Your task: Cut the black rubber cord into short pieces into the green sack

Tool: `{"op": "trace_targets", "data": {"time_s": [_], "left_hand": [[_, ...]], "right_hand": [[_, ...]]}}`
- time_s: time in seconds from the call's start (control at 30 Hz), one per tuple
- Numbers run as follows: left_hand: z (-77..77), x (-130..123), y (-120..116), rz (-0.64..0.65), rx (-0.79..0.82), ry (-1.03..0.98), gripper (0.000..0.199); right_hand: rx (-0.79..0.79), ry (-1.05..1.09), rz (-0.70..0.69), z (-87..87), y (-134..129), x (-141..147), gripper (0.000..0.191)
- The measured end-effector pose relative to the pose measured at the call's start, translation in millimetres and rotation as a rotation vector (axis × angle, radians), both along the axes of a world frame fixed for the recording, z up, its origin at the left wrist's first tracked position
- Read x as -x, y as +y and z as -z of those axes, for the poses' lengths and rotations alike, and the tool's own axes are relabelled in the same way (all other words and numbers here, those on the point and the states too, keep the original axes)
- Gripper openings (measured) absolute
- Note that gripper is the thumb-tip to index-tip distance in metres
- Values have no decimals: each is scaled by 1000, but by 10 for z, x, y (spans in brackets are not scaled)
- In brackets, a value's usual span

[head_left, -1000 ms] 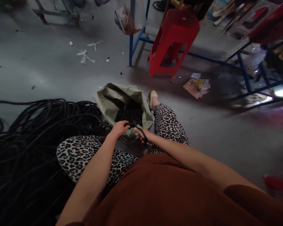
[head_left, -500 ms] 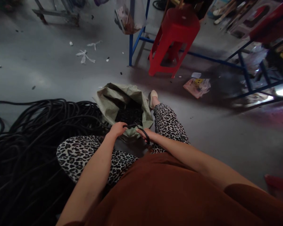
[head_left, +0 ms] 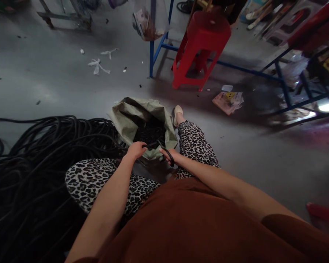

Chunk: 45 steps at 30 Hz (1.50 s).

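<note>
My left hand [head_left: 137, 149] is closed on a black rubber tube [head_left: 152, 145], whose end points right over the mouth of a greenish woven sack [head_left: 122, 118]. In my right hand [head_left: 170, 155] is a pair of scissors [head_left: 170, 159] with black handles. Its blades point up and left, close to the tube's end; I cannot tell whether they touch it. Inside the sack lies a heap of small black pieces [head_left: 150, 131]. A large tangle of long black tubing [head_left: 79, 133] spreads over the floor left of the sack and reaches toward my left hand.
A red plastic stool [head_left: 205, 40] stands beyond the sack, beside a blue metal frame [head_left: 151, 58] with a plastic bag hanging on it. Pink packaging [head_left: 228, 102] and white scraps [head_left: 97, 66] litter the grey floor. My legs in leopard-print trousers [head_left: 197, 144] flank the sack.
The scissors have shifted slightly, their blades now a little apart from the tube's end. My left hand stays nearly still, holding the tube.
</note>
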<state>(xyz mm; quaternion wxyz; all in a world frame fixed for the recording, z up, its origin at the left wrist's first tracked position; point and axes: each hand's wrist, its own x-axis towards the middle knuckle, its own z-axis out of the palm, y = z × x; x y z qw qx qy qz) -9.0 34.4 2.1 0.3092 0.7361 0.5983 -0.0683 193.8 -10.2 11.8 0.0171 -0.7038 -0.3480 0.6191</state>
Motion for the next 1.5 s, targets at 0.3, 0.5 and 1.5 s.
{"op": "trace_targets", "data": {"time_s": [0.3,0.5,1.5], "left_hand": [[-48,-12,5,-66,-37,-46,34],[-45,-33,0,-47,-29,-83,33],[37,-32,4,3,-3,-134,33]], "right_hand": [[105,137,48,-98,-79,56,49],[97,172,27,-190,-63,138,43],[24,52,-29,-70,-67,159,49]]}}
